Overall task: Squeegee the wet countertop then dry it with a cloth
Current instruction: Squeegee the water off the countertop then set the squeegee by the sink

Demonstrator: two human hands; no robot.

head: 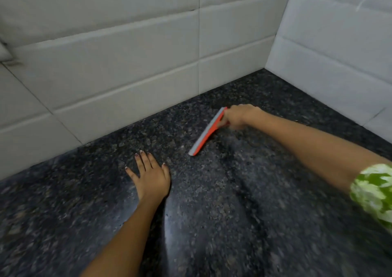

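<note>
The right hand (239,116) has its grip closed on the red squeegee (209,131), blade down on the dark granite surface (233,202) near the tiled corner, left hand (151,176) flat and open; squeegeeing seems underway, no drying cloth in view.

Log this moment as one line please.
stage: squeegeeing | right hand: grips squeegee on countertop | left hand: flat, empty | cloth: unseen

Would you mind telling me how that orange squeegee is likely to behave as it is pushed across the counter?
The squeegee looks thin and plastic, so probably light. The right hand grips it alone. Its grey edge likely flexes slightly. On the glossy countertop it should glide easily.
</note>
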